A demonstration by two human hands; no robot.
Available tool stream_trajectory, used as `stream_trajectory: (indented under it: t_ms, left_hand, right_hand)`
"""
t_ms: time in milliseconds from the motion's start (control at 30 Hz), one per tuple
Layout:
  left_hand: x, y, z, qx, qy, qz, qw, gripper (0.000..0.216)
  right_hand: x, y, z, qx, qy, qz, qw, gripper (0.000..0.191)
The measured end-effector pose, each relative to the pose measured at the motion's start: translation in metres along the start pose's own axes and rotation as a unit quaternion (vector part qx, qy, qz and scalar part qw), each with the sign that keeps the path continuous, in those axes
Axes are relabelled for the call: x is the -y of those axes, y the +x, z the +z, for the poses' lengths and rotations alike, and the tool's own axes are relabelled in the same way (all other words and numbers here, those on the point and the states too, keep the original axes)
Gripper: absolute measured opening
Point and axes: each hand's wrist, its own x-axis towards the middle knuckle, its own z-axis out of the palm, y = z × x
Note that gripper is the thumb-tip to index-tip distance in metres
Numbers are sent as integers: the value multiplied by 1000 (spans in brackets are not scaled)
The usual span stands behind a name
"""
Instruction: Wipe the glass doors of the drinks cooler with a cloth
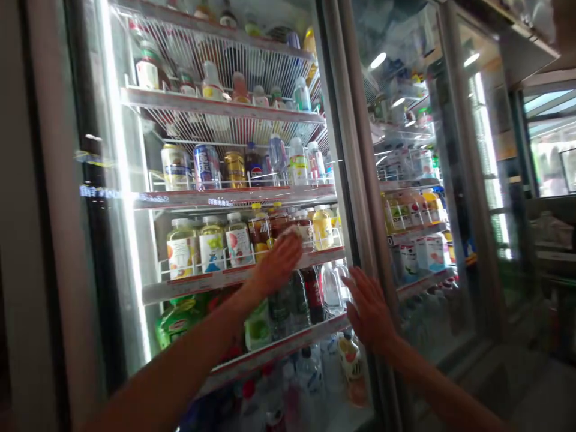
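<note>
One left hand point(276, 261): raised before the middle shelves, palm seemingly towards the drinks, fingers close together; at the fingertips a pale patch point(290, 232), too blurred to call something held or something behind, so grip impossible to tell.
Right hand point(369, 309): fingers spread wide, nothing seen in grasp; perhaps held there for steadying, contact not certain.
Metal door frame point(355, 156): right behind the right hand, running the cooler's height.
Glass door point(220, 203): apparently closed, crossed by reflected lettering, between hands and drinks.
Bottle row point(238, 243): upright beyond the left hand, labels outward, probably for easy reading; behind a low wire rail, likely against tipping.
Green bottle point(177, 324): one shelf lower, probably because of bulk.
Cans point(207, 168): one shelf above the bottle row, also railed.
Neighbouring cooler point(418, 240): farther right, similarly stocked.
Window point(551, 153): far right, bright, details lost.
</note>
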Motion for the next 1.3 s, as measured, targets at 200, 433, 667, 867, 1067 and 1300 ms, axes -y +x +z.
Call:
stream_trajectory:
  t_ms: [200, 433, 667, 867, 1067, 1300]
  left_hand:
    - [6, -57, -17, 52, -33, 201, 978, 36]
    - [57, -72, -59, -49, 87, -73, 992, 41]
    - [71, -123, -82, -2, 66, 66, 996, 40]
    - [90, -141, -99, -72, 125, -118, 982, 52]
    - [77, -173, -97, 11, 84, 14, 996, 48]
    - [49, -190, -91, -12, 92, 24, 995, 51]
  right_hand:
    - [42, 26, 23, 11, 41, -27, 999, 51]
    - [76, 70, 55, 28, 60, -35, 997, 49]
    - [105, 65, 78, 11, 64, -66, 996, 48]
    - [107, 56, 84, 8, 68, -59, 996, 56]
    - [104, 53, 87, 11, 70, -69, 995, 57]
    - [105, 49, 87, 1, 71, -70, 995, 60]
